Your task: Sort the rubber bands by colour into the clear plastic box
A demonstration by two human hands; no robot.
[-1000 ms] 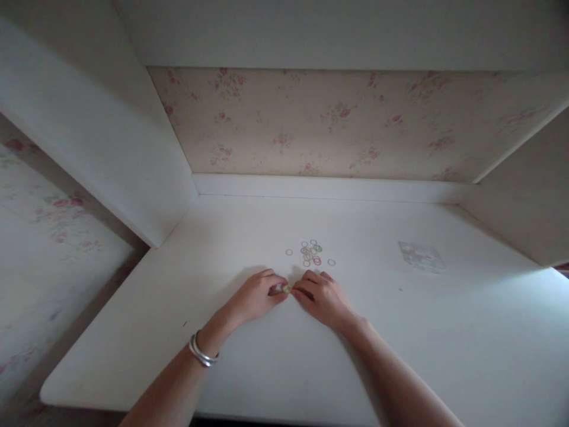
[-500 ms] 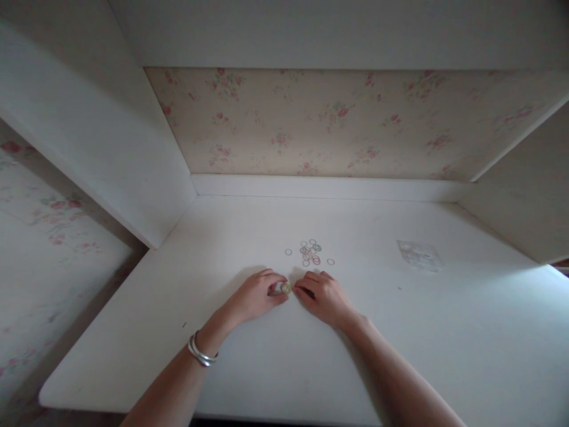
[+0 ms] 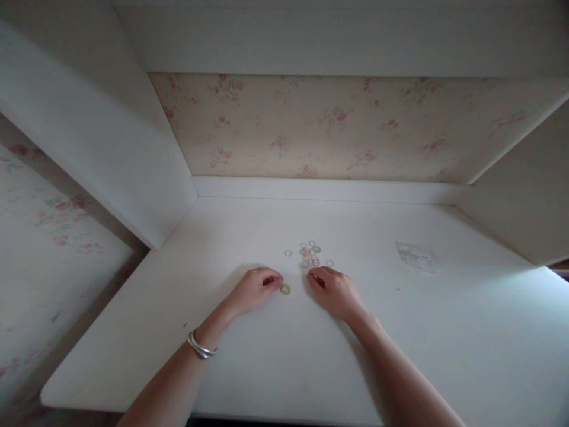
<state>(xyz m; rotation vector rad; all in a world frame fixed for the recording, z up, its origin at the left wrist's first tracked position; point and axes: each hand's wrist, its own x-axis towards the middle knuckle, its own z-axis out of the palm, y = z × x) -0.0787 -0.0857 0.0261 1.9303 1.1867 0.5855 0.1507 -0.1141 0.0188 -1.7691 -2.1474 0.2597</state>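
Yellowish and small, the bundled ring (image 3: 285, 289) lay free on the white desk (image 3: 249, 367), just beside the fingertips of my left hand (image 3: 255, 289) and not in them. That hand's fingers were curled in toward the palm, and I could see nothing pinched between them. My right hand (image 3: 336, 292) rested knuckles up on the other side of the ring, apart from it, with its fingertips pointing at the near edge of the heap of loose little bands (image 3: 310, 254). Something dark showed under those fingertips, but I could not tell whether they gripped a band or only cast a shadow. I judged the step as a set-down between picks: 1 ring released, the heap within reach. Taking another band would have called for a fine pinch with 2 fingertips, since the bands lay thin, flat and tangled over each other, with 3 or so strays around them. The only container was 1 small clear bag (image 3: 418, 256), flat on the desk well to the right of the heap; what it held was too blurred to make out. A silver bracelet (image 3: 201, 347) sat on my left wrist.
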